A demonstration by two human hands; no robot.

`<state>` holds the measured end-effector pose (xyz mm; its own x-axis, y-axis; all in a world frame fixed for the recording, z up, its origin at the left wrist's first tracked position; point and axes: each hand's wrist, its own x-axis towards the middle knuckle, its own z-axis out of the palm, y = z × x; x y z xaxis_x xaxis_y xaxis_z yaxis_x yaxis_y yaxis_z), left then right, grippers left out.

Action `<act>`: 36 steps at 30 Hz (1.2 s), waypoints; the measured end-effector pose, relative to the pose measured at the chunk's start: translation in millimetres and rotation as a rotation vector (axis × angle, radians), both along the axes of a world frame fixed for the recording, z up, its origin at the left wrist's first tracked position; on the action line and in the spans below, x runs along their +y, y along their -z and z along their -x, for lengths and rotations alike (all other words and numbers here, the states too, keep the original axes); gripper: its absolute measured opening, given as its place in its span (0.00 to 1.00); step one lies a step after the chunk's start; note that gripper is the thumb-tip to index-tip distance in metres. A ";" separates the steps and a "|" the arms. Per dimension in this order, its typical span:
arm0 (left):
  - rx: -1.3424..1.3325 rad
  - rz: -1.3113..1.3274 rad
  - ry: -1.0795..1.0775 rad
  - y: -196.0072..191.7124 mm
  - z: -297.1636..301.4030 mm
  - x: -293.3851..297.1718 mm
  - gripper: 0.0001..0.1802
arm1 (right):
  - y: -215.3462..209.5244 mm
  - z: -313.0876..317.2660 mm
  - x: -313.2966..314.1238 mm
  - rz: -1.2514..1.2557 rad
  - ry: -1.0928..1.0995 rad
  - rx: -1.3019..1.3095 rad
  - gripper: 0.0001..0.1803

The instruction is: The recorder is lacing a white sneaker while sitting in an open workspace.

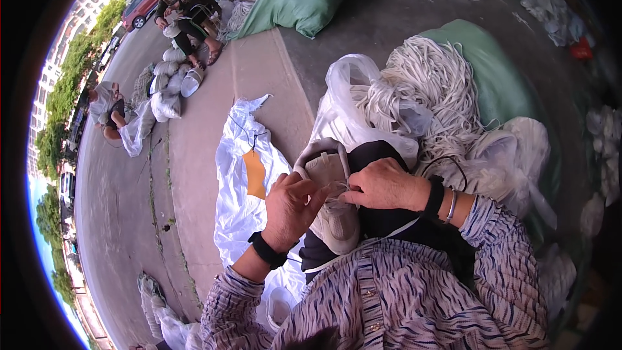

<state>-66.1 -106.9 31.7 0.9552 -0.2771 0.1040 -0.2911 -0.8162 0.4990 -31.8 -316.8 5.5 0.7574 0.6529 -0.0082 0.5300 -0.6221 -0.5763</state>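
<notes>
A pale beige sneaker [341, 231] rests on my dark-clothed lap, its toe toward my body and its grey-lined opening facing away. My left hand [289, 209] is at the left side of the shoe, thumb and forefinger closed together at the laces. From the other side my right hand [383, 185] pinches a whitish shoelace [337, 189] over the eyelets. Finer detail of the lace between the fingertips is too small to make out. A long pale cord [382, 240] lies across my lap beside the toe.
To the right, a large heap of white laces [433, 84] lies on a green sack [495, 71], beside clear plastic bags [512, 155]. A white plastic sheet [240, 175] covers ground at the left. Two people sit farther off near bagged bundles [167, 100]. Another green sack [304, 0] stands behind.
</notes>
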 end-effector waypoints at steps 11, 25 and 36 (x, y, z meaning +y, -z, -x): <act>0.611 1.462 -0.221 29.7 -1.4 47.4 0.16 | 14.8 -21.9 -31.0 -0.404 0.144 0.609 0.10; -0.110 1.693 -0.662 31.8 30.0 273.4 0.19 | 58.3 -38.0 -219.8 -1.863 0.792 0.868 0.17; -0.039 -0.134 0.042 17.5 7.9 -10.0 0.09 | 10.4 -17.0 -28.0 -0.602 0.304 0.435 0.10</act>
